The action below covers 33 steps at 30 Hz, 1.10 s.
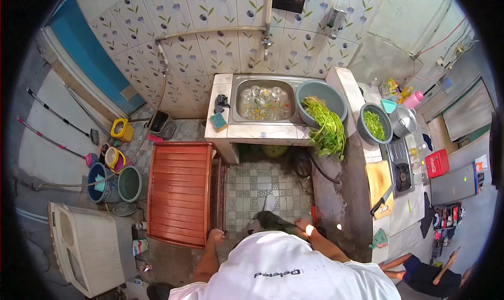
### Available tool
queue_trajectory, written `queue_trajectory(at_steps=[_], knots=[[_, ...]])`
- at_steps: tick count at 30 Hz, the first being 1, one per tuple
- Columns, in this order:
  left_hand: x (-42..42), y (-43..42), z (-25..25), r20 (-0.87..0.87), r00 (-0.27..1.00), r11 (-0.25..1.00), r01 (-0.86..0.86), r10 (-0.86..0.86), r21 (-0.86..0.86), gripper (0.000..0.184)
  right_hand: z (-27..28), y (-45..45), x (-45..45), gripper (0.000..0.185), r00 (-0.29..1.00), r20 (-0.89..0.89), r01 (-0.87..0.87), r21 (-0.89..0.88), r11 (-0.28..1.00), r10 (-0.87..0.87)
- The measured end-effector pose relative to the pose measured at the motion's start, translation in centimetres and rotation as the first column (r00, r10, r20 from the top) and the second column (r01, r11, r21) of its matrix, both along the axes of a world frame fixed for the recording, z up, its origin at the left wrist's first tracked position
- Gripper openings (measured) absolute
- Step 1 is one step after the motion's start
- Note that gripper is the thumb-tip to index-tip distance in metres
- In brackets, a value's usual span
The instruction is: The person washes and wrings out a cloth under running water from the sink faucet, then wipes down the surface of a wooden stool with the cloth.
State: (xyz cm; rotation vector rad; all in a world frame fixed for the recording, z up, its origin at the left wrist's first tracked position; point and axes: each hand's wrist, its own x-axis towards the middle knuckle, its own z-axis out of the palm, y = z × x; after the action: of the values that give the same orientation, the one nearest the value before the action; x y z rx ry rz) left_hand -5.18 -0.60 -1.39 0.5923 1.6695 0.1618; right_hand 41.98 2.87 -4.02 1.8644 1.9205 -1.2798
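My left hand (216, 236) is closed beside the lower right corner of a reddish-brown slatted wooden piece (178, 195); whether it grips the edge is too small to tell. Lower down on the right, my right hand (303, 224) hangs near my dark trousers, its fingers curled and partly lost in bright light. Ahead, a steel sink (242, 118) holds several clear glasses (262, 101). At its right a grey basin (336, 92) has long leafy green stalks (328, 127) draped over its rim.
On the right counter are a bowl of cut greens (374, 124), a pot (403, 120), a stove (401, 176) and a knife (386, 195) on a cutting board (378, 176). Buckets (129, 183) and a washing machine (79, 242) stand left. Another person (428, 276) is at lower right.
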Motion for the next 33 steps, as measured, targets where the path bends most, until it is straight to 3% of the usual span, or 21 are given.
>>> queue_trajectory(at_steps=[2,5,6,8,10,11,12,13,15,17,21,24,28,31,33], knots=[[-0.4,0.1,0.5,0.018,0.980,0.976,0.195,-0.197,0.096,0.015,-1.4,1.6,1.3,0.029,0.996,-0.038,-0.084,0.058,0.995,0.086],[-0.7,0.4,-2.4,0.012,0.949,0.934,0.307,-0.314,0.182,0.015,-2.1,4.6,1.7,0.029,0.967,-0.092,-0.217,0.184,0.959,0.237],[-0.9,1.5,-3.3,0.012,0.926,0.904,0.365,-0.377,0.223,0.015,-1.2,6.2,1.5,0.030,0.992,-0.112,-0.061,-0.001,0.998,0.060],[-0.8,2.9,-4.6,0.012,0.866,0.828,0.474,-0.500,0.300,0.015,0.2,8.7,1.6,0.031,0.957,-0.051,0.248,-0.371,0.895,-0.287],[-0.5,4.8,-6.2,0.012,0.791,0.737,0.564,-0.612,0.373,0.016,0.9,10.2,1.9,0.032,0.931,-0.088,0.299,-0.372,0.879,-0.354],[0.3,6.1,-5.4,0.013,0.789,0.736,0.567,-0.614,0.369,0.016,1.0,10.8,2.3,0.033,0.903,-0.119,0.346,-0.371,0.862,-0.414],[1.9,8.1,-3.5,0.083,0.933,0.916,0.323,-0.350,0.236,0.013,1.0,11.4,2.9,0.034,0.871,-0.148,0.390,-0.371,0.843,-0.468],[3.2,10.2,-2.4,0.107,0.993,0.996,0.037,-0.046,0.082,0.011,1.0,12.1,3.4,0.034,0.872,-0.144,0.388,-0.377,0.841,-0.467],[4.9,14.2,0.2,0.150,0.976,0.983,-0.171,0.159,0.073,0.012,0.9,13.4,4.1,0.034,0.887,-0.140,0.361,-0.387,0.848,-0.441],[7.2,18.4,4.6,0.007,0.999,0.990,-0.046,0.045,0.135,0.014,0.5,13.9,4.8,0.034,0.895,-0.135,0.341,-0.406,0.848,-0.425],[8.2,21.9,3.6,0.017,0.996,0.966,-0.092,0.091,0.243,0.014,0.0,15.1,6.1,0.034,0.900,-0.040,0.377,-0.431,0.820,-0.434],[8.1,22.5,2.8,-0.030,1.000,0.968,0.002,0.006,0.251,0.013,1.6,15.9,6.3,0.033,0.877,-0.057,0.409,-0.435,0.802,-0.478],[4.5,22.1,-1.8,0.091,0.977,0.976,0.184,-0.195,0.117,0.017,-2.2,16.8,6.6,0.032,0.842,-0.128,0.385,-0.538,0.750,-0.524],[2.1,22.7,-4.5,-0.076,0.920,0.915,0.392,-0.385,0.095,0.021,-3.7,18.6,5.7,0.031,0.836,-0.129,0.381,-0.563,0.734,-0.534],[1.1,25.5,-3.9,-0.045,0.925,0.922,0.380,-0.377,0.074,0.020,-2.0,20.7,4.0,0.031,0.828,-0.129,0.389,-0.570,0.724,-0.546]])
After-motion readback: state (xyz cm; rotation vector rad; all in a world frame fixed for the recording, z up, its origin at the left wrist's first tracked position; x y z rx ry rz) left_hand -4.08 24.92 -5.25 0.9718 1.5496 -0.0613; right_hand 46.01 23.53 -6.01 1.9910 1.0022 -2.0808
